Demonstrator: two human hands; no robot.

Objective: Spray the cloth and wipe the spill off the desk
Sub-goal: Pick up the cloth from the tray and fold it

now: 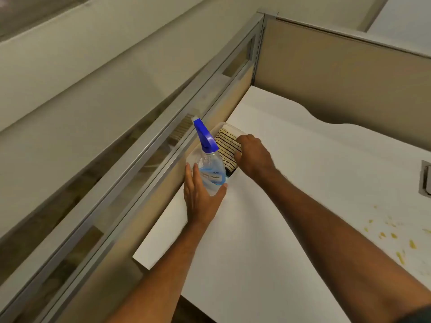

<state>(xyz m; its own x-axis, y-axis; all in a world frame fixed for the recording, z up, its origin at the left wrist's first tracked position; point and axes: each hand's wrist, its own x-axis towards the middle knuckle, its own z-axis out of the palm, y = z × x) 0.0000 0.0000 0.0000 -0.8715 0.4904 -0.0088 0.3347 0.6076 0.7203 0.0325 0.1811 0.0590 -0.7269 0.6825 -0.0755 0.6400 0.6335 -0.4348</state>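
Note:
A clear spray bottle [210,169] with a blue trigger head and blue liquid stands in a translucent plastic bin [229,127] at the desk's left edge. My left hand [201,197] wraps around the bottle's lower body. A folded cloth [227,145] with dark and cream stripes lies in the same bin behind the bottle. My right hand [253,157] pinches the cloth's near edge. Yellow spill drops [394,236] are scattered over the white desk [291,183] at the far right.
Beige cubicle partitions with metal frames and glass strips wall the desk on the left [163,159] and at the back [338,71]. A grey cable grommet [426,180] sits in the desk at the right edge.

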